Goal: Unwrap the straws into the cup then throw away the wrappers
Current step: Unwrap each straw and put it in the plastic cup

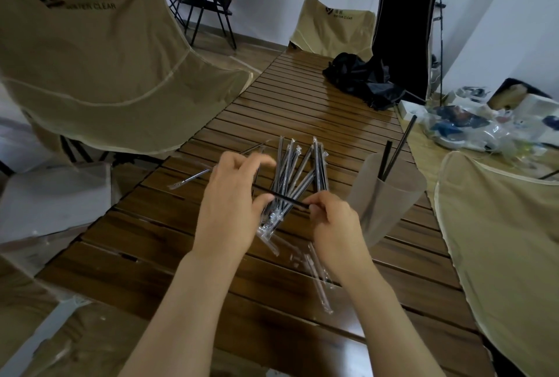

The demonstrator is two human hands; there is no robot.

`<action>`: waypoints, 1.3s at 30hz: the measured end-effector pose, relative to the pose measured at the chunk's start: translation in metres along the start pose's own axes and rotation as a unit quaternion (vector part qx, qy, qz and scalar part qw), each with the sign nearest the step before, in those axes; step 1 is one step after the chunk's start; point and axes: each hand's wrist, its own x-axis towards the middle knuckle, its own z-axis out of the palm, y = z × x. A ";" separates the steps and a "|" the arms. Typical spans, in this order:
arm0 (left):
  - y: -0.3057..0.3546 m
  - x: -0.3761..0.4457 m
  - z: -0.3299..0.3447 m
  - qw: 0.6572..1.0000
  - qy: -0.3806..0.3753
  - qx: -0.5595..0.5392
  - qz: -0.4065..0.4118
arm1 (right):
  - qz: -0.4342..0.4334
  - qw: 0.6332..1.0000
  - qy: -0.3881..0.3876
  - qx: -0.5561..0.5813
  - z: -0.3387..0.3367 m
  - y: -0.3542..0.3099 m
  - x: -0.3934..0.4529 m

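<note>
Over the slatted wooden table [302, 104], my left hand [233, 204] and my right hand [335, 225] pinch the two ends of one black straw [287, 198] just above a pile of wrapped black straws [299, 171]. Whether clear wrapper still covers the held straw I cannot tell. A frosted translucent cup [384, 195] stands to the right of my right hand with two black straws [396, 152] in it. One wrapped straw [193, 178] lies apart at the left. Empty clear wrappers [317, 277] lie on the table under my right forearm.
Beige camping chairs stand at the left [99, 68], far end [332, 28] and right [508, 240] of the table. A crumpled black bag [363, 80] lies at the table's far end. Clutter in plastic bags [472, 125] sits on the floor at the right.
</note>
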 end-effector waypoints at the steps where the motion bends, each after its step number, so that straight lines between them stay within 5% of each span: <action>1: -0.002 0.000 -0.001 1.000 0.000 0.021 0.003 | 0.010 0.999 -0.015 0.034 -0.001 -0.001 0.002; 3: -0.006 0.000 -0.003 0.999 -0.010 0.041 0.017 | 0.023 0.995 -0.036 0.087 -0.003 -0.002 0.004; 12: -0.013 0.000 -0.014 0.998 -0.049 -0.014 0.028 | -0.032 0.997 -0.052 -0.052 -0.002 -0.001 0.002; 20: -0.019 -0.001 -0.024 0.993 -0.112 -0.038 0.029 | -0.006 1.000 -0.009 0.006 -0.012 0.015 0.006; 26: -0.010 -0.001 -0.021 0.994 -0.104 -0.039 0.008 | -0.190 0.969 0.008 -0.158 -0.003 0.010 0.001; 39: 0.004 -0.003 -0.014 0.994 -0.099 -0.049 0.017 | -0.271 0.959 0.066 -0.049 0.001 -0.001 -0.002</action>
